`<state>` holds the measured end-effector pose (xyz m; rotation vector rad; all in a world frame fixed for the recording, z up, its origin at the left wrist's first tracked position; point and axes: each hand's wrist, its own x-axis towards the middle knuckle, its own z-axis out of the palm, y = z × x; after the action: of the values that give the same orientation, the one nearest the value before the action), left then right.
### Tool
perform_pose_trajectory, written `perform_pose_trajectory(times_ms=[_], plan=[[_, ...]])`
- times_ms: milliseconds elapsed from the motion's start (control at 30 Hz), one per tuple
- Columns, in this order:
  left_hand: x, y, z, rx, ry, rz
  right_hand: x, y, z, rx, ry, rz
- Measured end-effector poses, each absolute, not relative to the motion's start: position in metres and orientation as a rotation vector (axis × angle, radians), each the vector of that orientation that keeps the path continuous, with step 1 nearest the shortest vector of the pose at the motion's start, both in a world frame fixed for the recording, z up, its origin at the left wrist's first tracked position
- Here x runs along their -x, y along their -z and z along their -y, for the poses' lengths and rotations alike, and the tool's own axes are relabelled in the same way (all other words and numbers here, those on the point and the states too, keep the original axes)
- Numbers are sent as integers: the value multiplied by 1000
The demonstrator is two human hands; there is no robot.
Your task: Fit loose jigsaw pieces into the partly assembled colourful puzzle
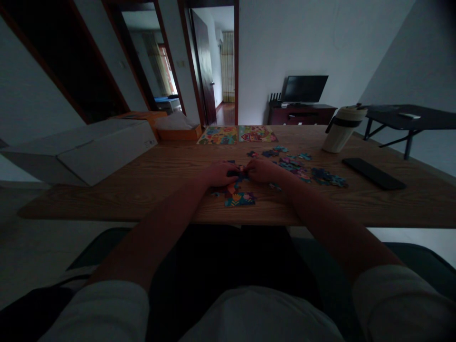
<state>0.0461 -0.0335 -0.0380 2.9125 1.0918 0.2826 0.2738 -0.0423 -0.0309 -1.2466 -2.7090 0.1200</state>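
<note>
A partly joined jigsaw puzzle (239, 198) lies on the wooden table (171, 190) in front of me, with yellow and pink flowers along its near edge. My left hand (221, 174) rests on its upper left part, fingers bent inward. From the other side my right hand (261, 171) reaches in, its fingertips pinched at the puzzle's upper edge, close to the left fingertips. What lies between the fingers is too dark and small to make out. Loose jigsaw pieces (294, 166) are heaped to the right of my right hand, with another pile (328, 177) farther right.
Two colourful picture sheets (218, 135) (257, 134) lie at the table's far edge. A white box (107, 147) and an orange box (180, 134) stand left. On the right are a pale tumbler (342, 130) and a flat black object (372, 174).
</note>
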Motion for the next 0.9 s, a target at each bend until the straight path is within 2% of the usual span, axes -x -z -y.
perform_pose_trajectory(times_ms=[333, 467, 700, 900], plan=[[-38, 36, 28, -2818, -324, -1189, -280, 34, 38, 1250, -174, 2577], [-29, 35, 27, -2720, -321, -1291, -290, 24, 43, 1250, -308, 2464], [-38, 38, 32, -2664, -49, -1295, -276, 4, 80, 1209, -676, 2752], [-39, 33, 38, -2704, -96, -1281, -258, 7, 95, 1294, -627, 2840]])
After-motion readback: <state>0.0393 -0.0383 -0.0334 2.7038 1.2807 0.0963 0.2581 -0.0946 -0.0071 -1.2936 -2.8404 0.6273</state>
